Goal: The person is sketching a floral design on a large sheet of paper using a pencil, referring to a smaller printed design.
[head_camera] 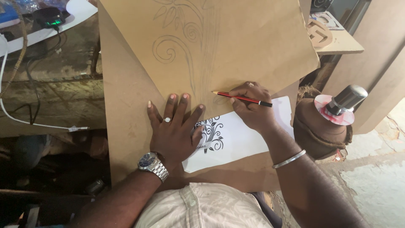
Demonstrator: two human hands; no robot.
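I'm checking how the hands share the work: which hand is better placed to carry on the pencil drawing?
Probably the right hand: it grips the red-and-black pencil, tip on the brown paper sheet. The left hand lies flat, pinning the sheet's lower edge.

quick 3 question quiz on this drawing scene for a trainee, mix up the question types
1. True or false: the right hand holds a red pencil with its tip on the brown sheet.
2. What is the left hand doing? A) lifting the sheet B) pressing flat, fingers spread, on the brown sheet's lower edge C) holding an eraser
3. What lies partly under both hands, below the brown sheet?

Key
1. True.
2. B.
3. A white paper printed with a black floral design, like the curling plant sketch pencilled on the sheet.
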